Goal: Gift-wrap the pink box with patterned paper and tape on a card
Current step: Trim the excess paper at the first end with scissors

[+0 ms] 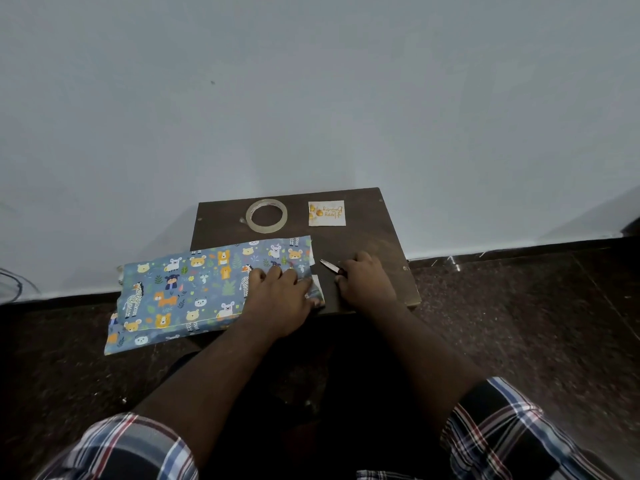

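Blue wrapping paper [194, 285] printed with cartoon animals lies folded over something on a small dark wooden board [367, 237]; the pink box is hidden from view. My left hand [282, 296] presses flat on the paper's right end. Just right of it, my right hand [363, 282] grips a pair of scissors [330, 266] whose blades point up and left toward the paper's edge. At the back of the board lie a roll of clear tape [266, 215] and a small white greeting card [326, 213] with orange print.
The board sits on a dark speckled floor [519, 323] against a pale wall [311, 98]. The paper's left end hangs off the board over the floor. A dark cable [14, 282] shows at the far left.
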A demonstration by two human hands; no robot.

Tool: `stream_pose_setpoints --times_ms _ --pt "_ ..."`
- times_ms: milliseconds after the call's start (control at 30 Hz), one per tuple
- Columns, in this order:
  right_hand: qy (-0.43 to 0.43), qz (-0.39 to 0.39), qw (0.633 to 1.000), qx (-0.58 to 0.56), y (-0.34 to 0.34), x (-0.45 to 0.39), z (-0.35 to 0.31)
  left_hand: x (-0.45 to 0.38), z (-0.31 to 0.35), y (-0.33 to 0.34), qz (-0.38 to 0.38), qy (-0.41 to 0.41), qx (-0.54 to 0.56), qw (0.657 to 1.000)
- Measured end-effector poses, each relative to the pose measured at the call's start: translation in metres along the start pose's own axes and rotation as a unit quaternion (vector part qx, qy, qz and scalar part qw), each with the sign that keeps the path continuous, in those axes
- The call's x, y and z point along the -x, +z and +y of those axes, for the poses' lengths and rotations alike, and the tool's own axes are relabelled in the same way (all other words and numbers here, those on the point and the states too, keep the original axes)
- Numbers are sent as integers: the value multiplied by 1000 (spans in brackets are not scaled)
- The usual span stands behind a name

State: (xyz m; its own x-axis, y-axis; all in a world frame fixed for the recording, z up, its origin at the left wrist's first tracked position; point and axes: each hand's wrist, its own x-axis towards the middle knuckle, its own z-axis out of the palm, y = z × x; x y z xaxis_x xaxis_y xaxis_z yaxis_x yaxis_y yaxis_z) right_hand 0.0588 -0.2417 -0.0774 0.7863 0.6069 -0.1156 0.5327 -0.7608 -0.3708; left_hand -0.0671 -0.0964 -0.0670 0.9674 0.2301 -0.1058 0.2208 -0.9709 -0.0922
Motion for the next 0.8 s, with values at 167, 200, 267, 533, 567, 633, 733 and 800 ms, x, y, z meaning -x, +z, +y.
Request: stream_pose_setpoints --times_ms 167,200,267,533,567,633,733,800 --pt "42 59 997 10 -4 10 0 2 -3 7 1 1 10 1000" --pt "51 66 996 13 -5 13 0 4 -3 8 -4 3 10 1000" --pt "59 46 997 19 -7 18 1 11 -2 9 4 10 6 1000" --pt "50 -2 998 33 -23 21 -6 39 8 21 14 -13 26 999" --pt "54 -11 997 44 -27 23 -9 42 12 21 35 -24 47 998" --pt "68 -27 996 49 -31 24 -11 48 20 19 70 -48 109 990" --pt "101 -27 994 -11 -32 26 -12 54 33 17 102 -124 264 951" --pt "128 -29 982 -137 -33 27 -15 55 41 4 59 -238 493 835"
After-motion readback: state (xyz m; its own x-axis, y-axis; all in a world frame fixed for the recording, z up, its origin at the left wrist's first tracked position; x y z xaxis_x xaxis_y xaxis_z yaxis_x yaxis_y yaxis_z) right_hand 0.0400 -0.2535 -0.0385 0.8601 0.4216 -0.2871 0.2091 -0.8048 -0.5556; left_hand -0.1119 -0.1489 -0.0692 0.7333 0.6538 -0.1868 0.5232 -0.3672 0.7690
